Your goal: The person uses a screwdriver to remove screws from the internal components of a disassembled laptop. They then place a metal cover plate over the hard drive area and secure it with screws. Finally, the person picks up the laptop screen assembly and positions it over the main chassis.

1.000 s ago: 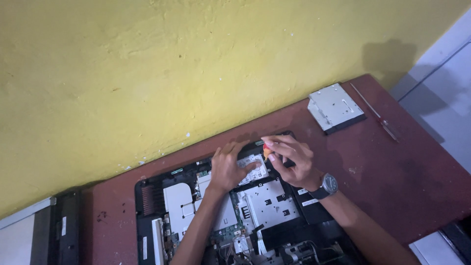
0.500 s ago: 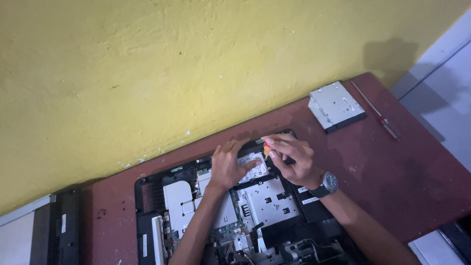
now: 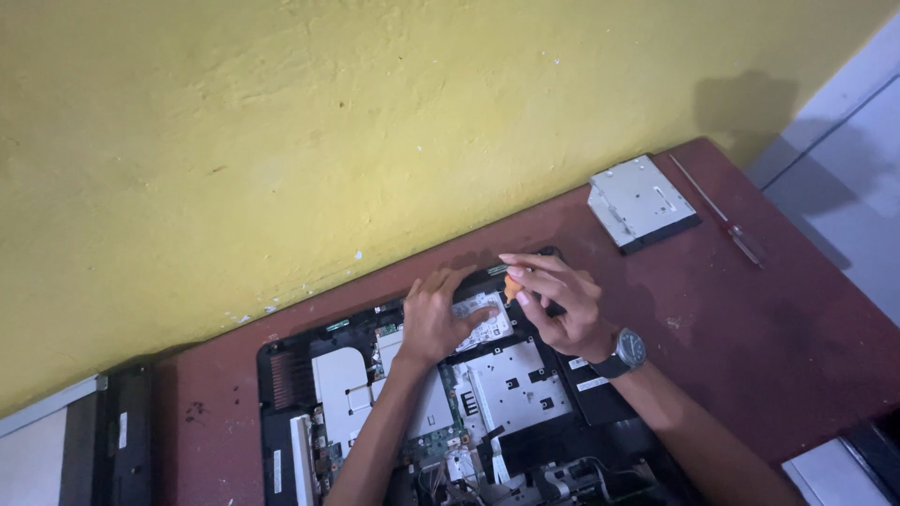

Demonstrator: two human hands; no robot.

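An opened laptop base (image 3: 281,412) lies on the dark red table (image 3: 750,319), its boards and metal plates exposed. My left hand (image 3: 433,317) presses flat on a small silver drive (image 3: 492,323) near the laptop's far edge. My right hand (image 3: 561,302), with a wristwatch (image 3: 626,351) on it, grips a small orange-handled screwdriver (image 3: 511,284) just right of that drive, tip pointing down at it.
A silver optical drive (image 3: 640,201) lies at the table's far right, with a long thin screwdriver (image 3: 720,223) beside it. A yellow wall runs behind the table. A dark flat panel (image 3: 127,436) sits at the left edge.
Both hands stay on the drive; the right hand has shifted slightly with the screwdriver. The view has barely moved.
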